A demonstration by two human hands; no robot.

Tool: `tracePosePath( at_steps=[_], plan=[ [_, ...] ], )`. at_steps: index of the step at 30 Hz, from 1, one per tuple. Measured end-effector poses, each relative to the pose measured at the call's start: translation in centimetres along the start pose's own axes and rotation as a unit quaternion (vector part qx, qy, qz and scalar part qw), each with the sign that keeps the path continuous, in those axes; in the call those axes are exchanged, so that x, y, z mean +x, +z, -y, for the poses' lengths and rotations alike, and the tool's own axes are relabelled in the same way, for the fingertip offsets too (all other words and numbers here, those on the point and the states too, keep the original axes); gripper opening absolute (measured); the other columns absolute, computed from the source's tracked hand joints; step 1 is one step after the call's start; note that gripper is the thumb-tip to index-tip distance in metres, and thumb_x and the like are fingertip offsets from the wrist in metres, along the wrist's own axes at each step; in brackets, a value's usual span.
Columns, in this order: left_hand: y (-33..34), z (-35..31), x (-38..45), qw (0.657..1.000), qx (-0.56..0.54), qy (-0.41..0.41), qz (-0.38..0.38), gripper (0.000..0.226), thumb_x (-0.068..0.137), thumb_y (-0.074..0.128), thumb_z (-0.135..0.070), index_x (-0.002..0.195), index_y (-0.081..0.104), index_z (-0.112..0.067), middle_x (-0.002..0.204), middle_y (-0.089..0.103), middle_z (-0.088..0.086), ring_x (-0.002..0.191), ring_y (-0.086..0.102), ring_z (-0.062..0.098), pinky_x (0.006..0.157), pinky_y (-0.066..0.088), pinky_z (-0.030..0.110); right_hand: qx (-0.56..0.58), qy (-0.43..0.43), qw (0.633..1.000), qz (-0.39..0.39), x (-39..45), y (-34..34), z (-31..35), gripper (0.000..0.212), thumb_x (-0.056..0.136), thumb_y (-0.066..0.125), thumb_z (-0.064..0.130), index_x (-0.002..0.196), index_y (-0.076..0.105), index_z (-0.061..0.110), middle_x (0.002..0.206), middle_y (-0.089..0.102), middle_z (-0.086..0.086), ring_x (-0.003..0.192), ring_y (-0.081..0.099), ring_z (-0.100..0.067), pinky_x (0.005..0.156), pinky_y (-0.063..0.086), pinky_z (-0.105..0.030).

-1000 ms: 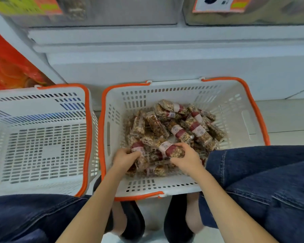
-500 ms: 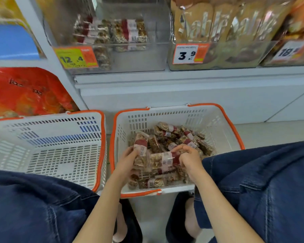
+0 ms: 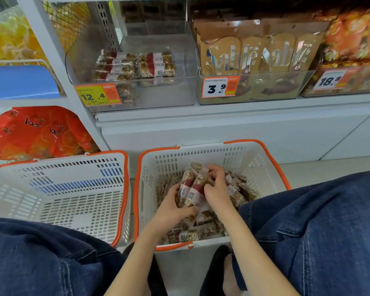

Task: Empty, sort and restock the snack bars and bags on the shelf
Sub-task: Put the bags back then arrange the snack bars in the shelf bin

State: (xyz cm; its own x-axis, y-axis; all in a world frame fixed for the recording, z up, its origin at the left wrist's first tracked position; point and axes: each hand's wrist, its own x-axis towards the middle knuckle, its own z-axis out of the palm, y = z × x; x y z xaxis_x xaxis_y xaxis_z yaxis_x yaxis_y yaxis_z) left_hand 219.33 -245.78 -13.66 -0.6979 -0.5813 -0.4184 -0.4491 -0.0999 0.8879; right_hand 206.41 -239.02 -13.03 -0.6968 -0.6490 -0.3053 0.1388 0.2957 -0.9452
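Note:
A white basket with an orange rim (image 3: 203,155) stands on the floor between my knees and holds several nut bars in clear wrappers with red labels. My left hand (image 3: 171,208) and my right hand (image 3: 217,189) both grip a bundle of these nut bars (image 3: 191,189), lifted a little above the pile and tilted on end. On the shelf above, a clear bin (image 3: 158,92) holds a few of the same bars (image 3: 135,65) stacked at its left and middle.
A second white basket (image 3: 58,167), with nothing in it, stands to the left. Brown Sablé bags (image 3: 256,54) fill the bin to the right, orange bags (image 3: 355,39) beyond. Red bags (image 3: 36,131) lie at lower left. My denim-clad knees flank the baskets.
My head has tilted up, so the shelf and its bins came into view. Both hands have gathered bars into one bundle and raised it toward the far side of the basket.

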Motion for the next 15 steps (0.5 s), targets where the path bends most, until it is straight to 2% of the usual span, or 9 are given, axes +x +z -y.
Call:
tracePosePath(
  at_steps=[2, 4, 5, 6, 7, 9, 13, 15],
  plan=[
    [0.3, 0.3, 0.4, 0.997, -0.021, 0.033, -0.065, 0.076, 0.075, 0.078, -0.02, 0.134, 0.032, -0.034, 0.123, 0.057, -0.008, 0.108, 0.058, 0.005, 0.095, 0.05, 0.033, 0.016, 0.052, 0.998, -0.015, 0.2, -0.2, -0.7, 0.04, 0.092, 0.052, 0.007, 0.12, 0.037, 0.033, 0.129, 0.046, -0.005, 0.114, 0.052, -0.021, 0.089, 0.052, -0.034],
    [0.4, 0.7, 0.7, 0.99, -0.01, 0.063, -0.124, 0.079, 0.074, 0.076, -0.02, 0.138, 0.031, -0.034, 0.132, 0.052, -0.005, 0.12, 0.052, 0.01, 0.103, 0.045, 0.041, 0.055, 0.157, 0.984, 0.069, -0.4, 0.0, -0.6, 0.032, 0.092, 0.059, 0.031, 0.121, 0.044, 0.029, 0.128, 0.053, -0.003, 0.108, 0.059, -0.023, 0.085, 0.055, -0.041],
    [0.6, 0.7, 0.9, 0.987, 0.006, 0.081, -0.14, 0.081, 0.073, 0.075, -0.019, 0.14, 0.031, -0.032, 0.136, 0.049, -0.006, 0.125, 0.048, 0.01, 0.106, 0.042, 0.041, 0.076, 0.18, 0.973, 0.123, -0.7, 0.3, -0.7, 0.036, 0.091, 0.059, 0.039, 0.123, 0.048, 0.028, 0.125, 0.057, -0.001, 0.106, 0.061, -0.021, 0.083, 0.056, -0.04],
    [1.1, 0.4, 0.9, 0.984, 0.018, 0.097, -0.15, 0.081, 0.073, 0.074, -0.016, 0.14, 0.032, -0.032, 0.137, 0.047, -0.008, 0.128, 0.045, 0.009, 0.108, 0.039, 0.037, 0.078, 0.169, 0.971, 0.153, -1.1, 0.8, -0.7, 0.043, 0.089, 0.061, 0.044, 0.128, 0.048, 0.029, 0.125, 0.058, 0.003, 0.108, 0.06, -0.019, 0.083, 0.055, -0.038],
    [1.5, 0.1, 0.9, 0.981, 0.019, 0.114, -0.155, 0.079, 0.075, 0.074, -0.012, 0.139, 0.033, -0.033, 0.136, 0.047, -0.012, 0.128, 0.043, 0.004, 0.108, 0.037, 0.03, 0.074, 0.14, 0.976, 0.151, -1.3, 1.3, -0.9, 0.051, 0.088, 0.064, 0.043, 0.133, 0.044, 0.03, 0.127, 0.056, 0.007, 0.112, 0.056, -0.014, 0.088, 0.053, -0.036],
    [2.3, -0.4, 0.6, 0.977, 0.031, 0.148, -0.153, 0.079, 0.076, 0.074, -0.011, 0.137, 0.033, -0.039, 0.133, 0.044, -0.022, 0.126, 0.041, -0.006, 0.105, 0.035, 0.018, 0.085, 0.087, 0.987, 0.108, -1.4, 2.0, -1.5, 0.062, 0.087, 0.067, 0.034, 0.14, 0.034, 0.033, 0.126, 0.053, 0.012, 0.114, 0.05, -0.007, 0.095, 0.048, -0.034],
    [1.8, -1.0, -0.4, 0.982, 0.019, 0.149, -0.111, 0.068, 0.08, 0.064, -0.016, 0.135, 0.036, -0.045, 0.134, 0.045, -0.025, 0.123, 0.041, -0.012, 0.101, 0.035, 0.016, 0.096, 0.059, 0.987, 0.119, -1.1, 1.3, -2.2, 0.069, 0.082, 0.071, 0.036, 0.14, 0.033, 0.04, 0.133, 0.053, 0.011, 0.121, 0.052, -0.01, 0.1, 0.048, -0.045],
    [1.0, -1.7, -0.9, 0.983, 0.003, 0.143, -0.116, 0.059, 0.086, 0.058, -0.01, 0.126, 0.039, -0.047, 0.126, 0.047, -0.03, 0.117, 0.042, -0.017, 0.094, 0.035, 0.011, 0.066, 0.025, 0.99, 0.122, -1.0, 1.2, -1.9, 0.069, 0.08, 0.072, 0.037, 0.138, 0.034, 0.04, 0.131, 0.054, 0.014, 0.121, 0.051, -0.006, 0.102, 0.046, -0.04]
  ],
)
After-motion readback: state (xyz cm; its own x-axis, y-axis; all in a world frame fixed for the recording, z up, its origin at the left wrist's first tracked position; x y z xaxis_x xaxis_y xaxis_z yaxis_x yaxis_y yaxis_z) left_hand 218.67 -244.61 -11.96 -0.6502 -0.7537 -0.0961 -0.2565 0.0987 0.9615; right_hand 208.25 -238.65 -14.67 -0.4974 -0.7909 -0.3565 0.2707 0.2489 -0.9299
